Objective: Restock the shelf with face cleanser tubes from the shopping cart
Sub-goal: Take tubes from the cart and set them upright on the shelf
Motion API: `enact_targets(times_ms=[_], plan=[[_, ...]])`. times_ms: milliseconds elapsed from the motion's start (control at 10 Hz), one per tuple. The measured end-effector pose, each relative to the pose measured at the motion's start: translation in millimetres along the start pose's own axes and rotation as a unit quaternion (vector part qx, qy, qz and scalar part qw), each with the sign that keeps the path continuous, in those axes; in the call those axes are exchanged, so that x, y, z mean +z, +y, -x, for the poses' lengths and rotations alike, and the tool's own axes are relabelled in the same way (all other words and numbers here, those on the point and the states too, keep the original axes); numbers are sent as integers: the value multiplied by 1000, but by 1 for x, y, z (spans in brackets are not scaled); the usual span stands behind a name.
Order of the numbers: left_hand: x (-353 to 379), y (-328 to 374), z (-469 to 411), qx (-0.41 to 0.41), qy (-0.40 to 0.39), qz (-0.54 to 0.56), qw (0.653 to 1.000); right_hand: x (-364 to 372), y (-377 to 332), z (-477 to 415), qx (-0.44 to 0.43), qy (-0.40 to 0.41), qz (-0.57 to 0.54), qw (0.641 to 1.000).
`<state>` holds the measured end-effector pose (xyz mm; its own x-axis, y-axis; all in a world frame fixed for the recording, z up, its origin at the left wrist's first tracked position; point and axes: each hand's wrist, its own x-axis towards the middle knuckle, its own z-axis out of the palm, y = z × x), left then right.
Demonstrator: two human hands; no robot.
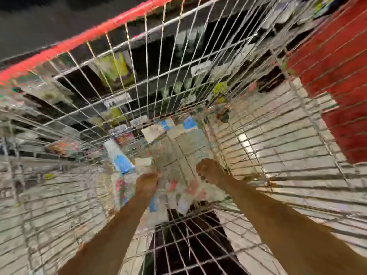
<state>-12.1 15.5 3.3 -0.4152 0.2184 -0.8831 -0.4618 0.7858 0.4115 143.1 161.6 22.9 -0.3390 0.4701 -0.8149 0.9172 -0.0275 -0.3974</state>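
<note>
Wire shopping cart (79,41), red rim, fills the view, with blurry white-and-blue face cleanser tubes (119,157) heaped on its bottom just beside and under the left hand (148,183) and right hand (208,170), both down inside; motion blur, can't tell whether the fingers are spread or gripping.

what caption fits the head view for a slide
Left hand and right hand reach into the wire shopping cart among blurred tubes.
</note>
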Motion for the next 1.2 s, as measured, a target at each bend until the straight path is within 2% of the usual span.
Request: enact_targets(times_ms=[200, 400, 600, 700, 800, 900, 1000, 1100, 1200], plan=[[44, -52, -70, -124, 46, 33, 991, 52, 76, -61, 80, -36, -72, 993], [88, -68, -118, -134, 82, -10, 988, 99, 127, -97, 151, -36, -132, 979], [102, -87, -152, -144, 104, -81, 981, 132, 121, -112, 145, 63, 79, 984], [107, -91, -167, -171, 66, -93, 979, 137, 115, -116, 166, 82, 77, 980], [109, -87, -171, -189, 51, -30, 980, 137, 98, -115, 223, 90, -83, 967], [102, -76, -149, -137, 113, -5, 984, 130, 90, -105, 212, 131, -165, 954], [91, -72, -132, -79, 70, 74, 992, 118, 91, -95, 186, 129, -210, 951], [70, -66, -113, -52, -59, 186, 979, 99, 95, -82, 157, 101, -253, 949], [40, -54, -80, -37, -193, 274, 941, 61, 93, -57, 87, 23, -280, 956]])
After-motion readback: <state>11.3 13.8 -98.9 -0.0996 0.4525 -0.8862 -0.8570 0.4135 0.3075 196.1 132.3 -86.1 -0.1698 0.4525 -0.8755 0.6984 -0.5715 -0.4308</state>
